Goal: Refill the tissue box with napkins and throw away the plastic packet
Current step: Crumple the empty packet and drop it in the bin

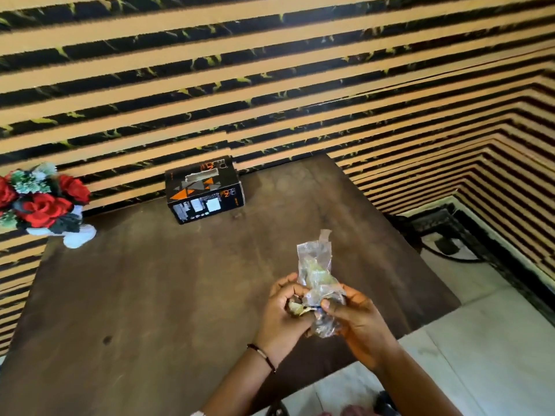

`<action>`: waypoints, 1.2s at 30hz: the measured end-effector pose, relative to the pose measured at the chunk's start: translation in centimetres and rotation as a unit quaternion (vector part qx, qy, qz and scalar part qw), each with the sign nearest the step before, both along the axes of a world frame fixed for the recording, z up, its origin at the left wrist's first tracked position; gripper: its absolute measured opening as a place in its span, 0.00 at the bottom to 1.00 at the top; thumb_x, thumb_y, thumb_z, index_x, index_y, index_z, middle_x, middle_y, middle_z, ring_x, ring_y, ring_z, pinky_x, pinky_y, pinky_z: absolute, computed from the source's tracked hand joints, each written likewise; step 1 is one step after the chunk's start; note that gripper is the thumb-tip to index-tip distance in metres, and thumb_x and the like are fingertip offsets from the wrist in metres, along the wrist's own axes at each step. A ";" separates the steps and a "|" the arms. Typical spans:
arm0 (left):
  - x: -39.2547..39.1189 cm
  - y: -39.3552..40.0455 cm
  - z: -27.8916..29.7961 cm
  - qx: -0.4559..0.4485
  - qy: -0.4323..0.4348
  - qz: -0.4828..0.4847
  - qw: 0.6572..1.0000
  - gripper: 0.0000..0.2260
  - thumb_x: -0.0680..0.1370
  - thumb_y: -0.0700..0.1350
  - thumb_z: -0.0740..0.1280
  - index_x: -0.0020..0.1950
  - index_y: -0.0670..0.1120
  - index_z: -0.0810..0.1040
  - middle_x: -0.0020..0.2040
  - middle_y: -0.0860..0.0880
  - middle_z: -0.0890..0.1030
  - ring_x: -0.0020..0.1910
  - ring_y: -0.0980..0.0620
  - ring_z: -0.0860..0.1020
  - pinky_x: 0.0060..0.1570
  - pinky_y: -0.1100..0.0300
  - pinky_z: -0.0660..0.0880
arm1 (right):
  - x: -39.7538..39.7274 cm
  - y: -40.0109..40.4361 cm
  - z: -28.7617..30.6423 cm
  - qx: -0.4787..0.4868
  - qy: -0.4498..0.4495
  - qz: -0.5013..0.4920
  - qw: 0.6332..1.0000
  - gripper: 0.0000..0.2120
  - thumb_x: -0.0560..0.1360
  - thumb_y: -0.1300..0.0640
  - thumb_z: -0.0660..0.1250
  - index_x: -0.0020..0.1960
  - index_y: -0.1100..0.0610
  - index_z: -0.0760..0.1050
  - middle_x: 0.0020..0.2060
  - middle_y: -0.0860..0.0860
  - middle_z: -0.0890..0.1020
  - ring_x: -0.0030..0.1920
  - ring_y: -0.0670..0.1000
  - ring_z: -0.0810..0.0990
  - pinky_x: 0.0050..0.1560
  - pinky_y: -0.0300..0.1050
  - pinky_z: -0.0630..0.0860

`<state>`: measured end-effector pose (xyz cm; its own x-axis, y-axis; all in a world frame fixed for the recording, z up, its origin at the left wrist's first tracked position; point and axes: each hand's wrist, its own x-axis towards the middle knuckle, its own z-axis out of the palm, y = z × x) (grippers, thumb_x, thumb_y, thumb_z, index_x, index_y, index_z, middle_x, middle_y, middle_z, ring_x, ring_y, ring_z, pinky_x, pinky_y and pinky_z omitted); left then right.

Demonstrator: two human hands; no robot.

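A black tissue box (205, 192) with orange and grey triangles stands at the far edge of the dark wooden table (150, 280), against the striped wall; a pale slot shows on its top. Above the table's near right part, both hands hold a crumpled clear plastic packet (316, 265). My left hand (280, 313) grips its lower left side and my right hand (359, 322) pinches its lower right side. The packet's top sticks up loose above the fingers. I see no napkins outside the box.
A white vase with red artificial roses (42, 205) stands at the table's far left corner. The striped wall runs behind the table and along the right. Pale floor tiles (480, 340) lie to the right, beside a dark ornate frame (444, 232).
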<state>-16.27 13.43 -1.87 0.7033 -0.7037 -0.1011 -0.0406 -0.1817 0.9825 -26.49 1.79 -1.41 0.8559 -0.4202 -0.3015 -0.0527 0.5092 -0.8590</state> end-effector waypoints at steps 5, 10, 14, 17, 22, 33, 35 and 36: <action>-3.6 -5.7 2.3 0.022 0.213 -0.083 0.973 0.20 0.67 0.50 0.73 0.53 0.40 0.76 0.46 0.45 0.80 0.46 0.49 0.79 0.50 0.47 0.79 | -4.5 -5.6 1.2 -0.027 0.001 -0.052 0.998 0.15 0.65 0.65 0.74 0.51 0.66 0.79 0.46 0.64 0.84 0.46 0.62 0.82 0.46 0.51 0.81; -9.7 -14.0 2.9 0.022 0.165 -0.025 0.986 0.19 0.63 0.54 0.77 0.40 0.40 0.81 0.40 0.37 0.82 0.40 0.47 0.80 0.43 0.49 0.78 | -10.3 -12.5 2.0 -0.057 0.017 -0.065 0.996 0.14 0.60 0.66 0.75 0.45 0.63 0.81 0.39 0.61 0.84 0.39 0.58 0.83 0.37 0.45 0.80; -13.9 -19.9 2.8 -0.001 0.159 0.041 0.986 0.07 0.69 0.42 0.74 0.33 0.41 0.79 0.37 0.37 0.80 0.37 0.45 0.76 0.42 0.49 0.74 | -14.5 -18.0 2.1 -0.050 0.012 -0.046 0.998 0.19 0.62 0.66 0.72 0.52 0.66 0.77 0.46 0.65 0.82 0.43 0.60 0.82 0.40 0.46 0.81; -15.8 -23.8 3.0 -0.011 0.173 0.066 0.983 0.10 0.70 0.39 0.72 0.31 0.48 0.75 0.35 0.43 0.79 0.36 0.49 0.76 0.38 0.54 0.71 | -17.9 -22.2 2.9 -0.010 -0.033 0.009 0.999 0.28 0.63 0.71 0.69 0.62 0.63 0.70 0.55 0.62 0.79 0.51 0.60 0.80 0.48 0.49 0.80; -18.4 -28.6 3.7 -0.029 0.225 0.058 0.972 0.12 0.69 0.36 0.72 0.49 0.43 0.74 0.42 0.45 0.80 0.39 0.52 0.80 0.42 0.55 0.76 | -22.0 -27.6 3.6 0.007 -0.065 0.031 0.997 0.34 0.64 0.74 0.67 0.68 0.58 0.66 0.62 0.61 0.75 0.58 0.61 0.78 0.50 0.52 0.80; -19.4 -35.9 3.7 -0.019 0.208 -0.047 0.977 0.05 0.73 0.35 0.68 0.47 0.43 0.79 0.41 0.47 0.85 0.39 0.50 0.83 0.35 0.59 0.80 | -22.2 -33.6 2.7 -0.059 0.012 -0.065 0.996 0.22 0.64 0.68 0.70 0.57 0.67 0.72 0.52 0.68 0.80 0.47 0.62 0.80 0.45 0.53 0.78; -19.0 -37.8 3.5 -0.021 0.211 -0.059 0.976 0.06 0.73 0.36 0.67 0.47 0.43 0.80 0.41 0.46 0.85 0.40 0.49 0.83 0.35 0.58 0.79 | -21.5 -35.1 2.6 -0.073 0.024 -0.089 0.993 0.22 0.62 0.67 0.69 0.56 0.68 0.72 0.50 0.68 0.80 0.46 0.62 0.80 0.45 0.54 0.78; -18.5 -38.8 3.4 -0.024 0.208 -0.067 0.976 0.06 0.73 0.36 0.67 0.47 0.44 0.81 0.42 0.46 0.85 0.41 0.49 0.83 0.35 0.58 0.79 | -21.0 -36.0 2.6 -0.080 0.026 -0.097 0.992 0.21 0.62 0.68 0.69 0.55 0.68 0.73 0.49 0.67 0.81 0.45 0.61 0.81 0.44 0.54 0.78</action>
<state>-34.80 -25.37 1.55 0.5101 -0.7970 -0.3235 0.3430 -0.1565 0.9262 -47.47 -34.16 1.17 0.7393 -0.6216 -0.2590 -0.0126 0.3718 -0.9282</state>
